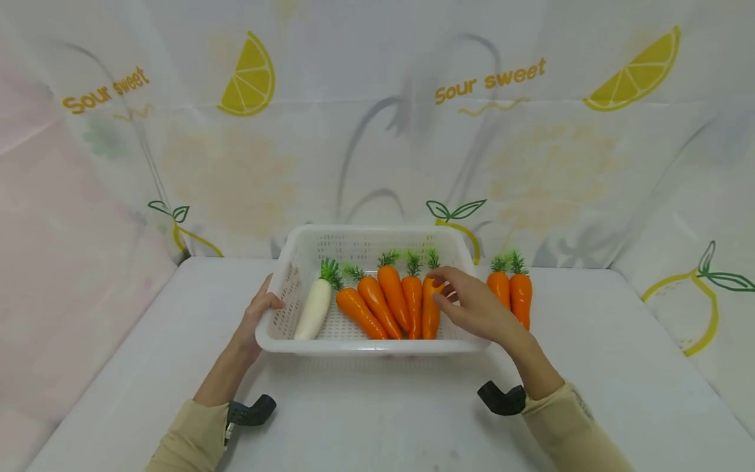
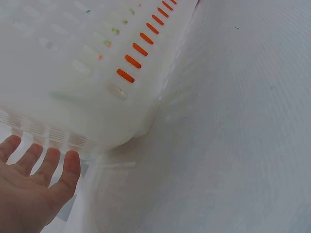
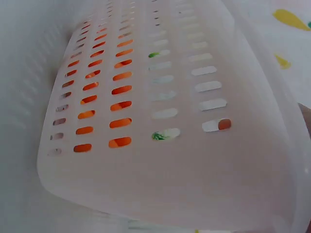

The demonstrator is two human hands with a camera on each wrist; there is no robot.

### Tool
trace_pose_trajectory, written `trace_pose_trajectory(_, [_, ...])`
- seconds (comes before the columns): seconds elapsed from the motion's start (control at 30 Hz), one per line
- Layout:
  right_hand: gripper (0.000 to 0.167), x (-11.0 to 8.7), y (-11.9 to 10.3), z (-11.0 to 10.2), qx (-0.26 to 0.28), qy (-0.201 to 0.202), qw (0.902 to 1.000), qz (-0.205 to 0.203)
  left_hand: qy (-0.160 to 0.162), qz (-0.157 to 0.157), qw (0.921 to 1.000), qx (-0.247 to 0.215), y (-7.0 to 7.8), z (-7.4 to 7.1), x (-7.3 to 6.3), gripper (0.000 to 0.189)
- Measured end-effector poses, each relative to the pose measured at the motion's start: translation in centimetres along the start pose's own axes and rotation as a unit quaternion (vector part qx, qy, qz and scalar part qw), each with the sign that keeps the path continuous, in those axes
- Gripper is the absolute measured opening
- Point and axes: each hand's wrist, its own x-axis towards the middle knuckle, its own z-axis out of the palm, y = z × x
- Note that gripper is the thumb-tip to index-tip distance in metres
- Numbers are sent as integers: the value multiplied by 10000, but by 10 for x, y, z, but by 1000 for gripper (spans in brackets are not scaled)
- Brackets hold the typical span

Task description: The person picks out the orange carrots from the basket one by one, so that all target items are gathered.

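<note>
A white perforated plastic basket (image 1: 377, 347) stands on the table. My left hand (image 1: 255, 321) grips its left rim, thumb over the edge; in the left wrist view, the fingers (image 2: 47, 165) reach along the outer wall. Inside lie a white radish (image 1: 315, 308) with a green top, at the left, and several orange carrots (image 1: 392, 295) with leafy tops, side by side. Over the basket's right part, my right hand (image 1: 472, 307) has loosely bent fingers at the upper end of the rightmost carrot (image 1: 431, 318). The right wrist view mostly shows the basket's slotted wall (image 3: 160, 170).
Two more carrots (image 1: 522, 298) lie on the table just right of the basket, partly behind my right forearm. The white tabletop (image 1: 377, 413) extends in front and to both sides. Behind it hangs a patterned cloth (image 1: 354, 164) with lemon prints.
</note>
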Motion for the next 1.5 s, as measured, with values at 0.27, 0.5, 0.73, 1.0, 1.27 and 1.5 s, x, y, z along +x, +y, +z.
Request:
trace_pose_trajectory(0.27, [53,20,-12,10,-1452,-300,9863,724,25,-43,10000,42,0,1,0,77])
trace_pose_trajectory(0.5, [63,30,-14,13,-2342,-561,9628,1223,61,21,9999,93,-2,4,1,76])
trace_pose_trajectory(0.73, [62,38,-12,15,-2454,-696,9550,1511,93,40,9998,174,-2,7,2,76])
trace_pose_trajectory(1.0, [61,43,-7,19,-2366,-912,9503,1808,73,-2,9997,214,-1,9,3,76])
trace_pose_trajectory(1.27, [65,49,-6,17,-2210,-1170,9493,1904,77,124,9996,251,0,8,3,76])
trace_pose_trajectory(1.5, [75,53,-2,22,-1322,-1571,9530,2228,60,84,9998,185,1,5,0,75])
